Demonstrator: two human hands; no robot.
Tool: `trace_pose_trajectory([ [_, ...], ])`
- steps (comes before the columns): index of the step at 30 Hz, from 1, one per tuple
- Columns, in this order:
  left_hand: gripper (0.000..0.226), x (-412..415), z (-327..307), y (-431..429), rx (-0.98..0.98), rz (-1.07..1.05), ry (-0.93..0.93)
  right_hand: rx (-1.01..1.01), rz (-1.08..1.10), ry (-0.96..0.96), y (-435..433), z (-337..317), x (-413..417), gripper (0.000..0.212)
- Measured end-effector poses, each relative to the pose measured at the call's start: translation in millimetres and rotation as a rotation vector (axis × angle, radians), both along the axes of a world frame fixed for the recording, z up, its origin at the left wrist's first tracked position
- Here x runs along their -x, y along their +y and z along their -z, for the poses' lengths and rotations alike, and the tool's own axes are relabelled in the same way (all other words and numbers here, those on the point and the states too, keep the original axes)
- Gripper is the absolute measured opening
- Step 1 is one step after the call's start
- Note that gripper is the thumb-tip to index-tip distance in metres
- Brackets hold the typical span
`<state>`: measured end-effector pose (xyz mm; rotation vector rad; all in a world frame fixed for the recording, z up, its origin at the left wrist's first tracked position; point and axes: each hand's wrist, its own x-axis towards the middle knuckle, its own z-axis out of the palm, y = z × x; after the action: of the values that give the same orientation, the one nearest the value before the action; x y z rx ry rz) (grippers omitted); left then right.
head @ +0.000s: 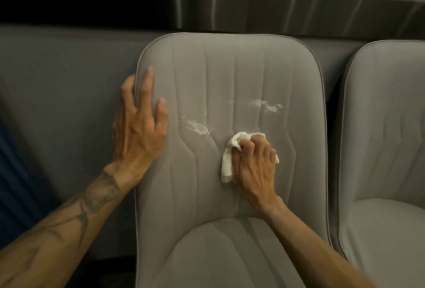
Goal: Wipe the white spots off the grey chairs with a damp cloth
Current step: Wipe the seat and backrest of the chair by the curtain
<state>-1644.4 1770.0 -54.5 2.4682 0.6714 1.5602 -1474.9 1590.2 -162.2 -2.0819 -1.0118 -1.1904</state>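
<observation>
Right hand [254, 163] clenched around white cloth [230, 156], pressing it to the backrest of the grey chair [299, 172], mid-panel. Left hand [139, 124] open, fingers spread, braced flat on the backrest's left edge. White smears [197, 126] up-left of the cloth; more [264, 104] above it. Second grey chair [386, 149] just right.

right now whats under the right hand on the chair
A bunched white cloth lies under the right hand, against the chair back. Whether any white spot lies beneath is hidden.
</observation>
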Motion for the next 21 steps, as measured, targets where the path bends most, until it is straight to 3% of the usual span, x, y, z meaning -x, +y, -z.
trace_pose_trajectory([
  [3, 0.059, -2, 4, 2, -0.007, 0.008, -0.035, 0.004, 0.047, -0.088, -9, -44, -34, 0.017],
  [7, 0.059, -3, 7, 8, -0.013, 0.015, -0.052, -0.163, 0.102, -0.099, -2, -115, -60, 0.019],
  [10, 0.058, -3, 9, 9, -0.021, 0.021, -0.053, -0.141, 0.072, -0.05, 1, -85, -42, 0.019],
  [14, 0.057, -6, 9, 10, -0.029, 0.018, -0.084, 0.1, 0.013, -0.202, -20, -86, -50, 0.017],
  [16, 0.057, -7, 11, 12, -0.042, 0.02, -0.093, 0.021, 0.058, -0.209, -16, -124, -67, 0.018],
  [18, 0.057, -7, 12, 14, -0.045, 0.021, -0.092, -0.181, 0.13, -0.123, -5, -151, -74, 0.017],
  [21, 0.057, -8, 11, 13, -0.041, 0.028, -0.091, -0.166, 0.12, -0.106, 4, -116, -56, 0.021],
])
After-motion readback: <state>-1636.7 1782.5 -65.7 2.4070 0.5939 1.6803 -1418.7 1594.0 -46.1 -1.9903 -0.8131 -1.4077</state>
